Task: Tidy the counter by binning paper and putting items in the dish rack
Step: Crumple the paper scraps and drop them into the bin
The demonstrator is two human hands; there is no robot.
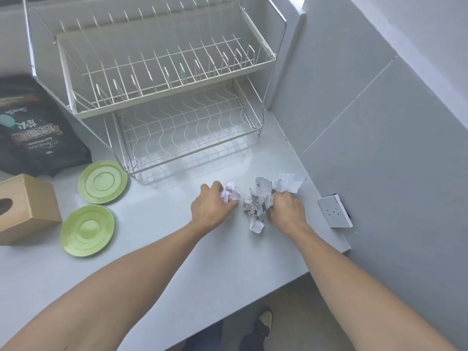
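A small crumpled paper ball [231, 193] lies on the pale counter, and my left hand [211, 207] is closed around its left side. To its right sits a larger wad of crumpled printed paper [263, 196], gripped at its right side by my right hand [287, 209]. Two green plates lie flat at the left: one [102, 182] by the rack's front corner, the other [87, 230] nearer to me. The white two-tier wire dish rack [164, 72] stands empty at the back.
A black printed bag [33, 127] and a cardboard tissue box [25, 209] sit at the far left. A white wall socket [335, 211] is on the grey wall at the right. The counter's front edge runs diagonally, with floor and a shoe [263, 323] below.
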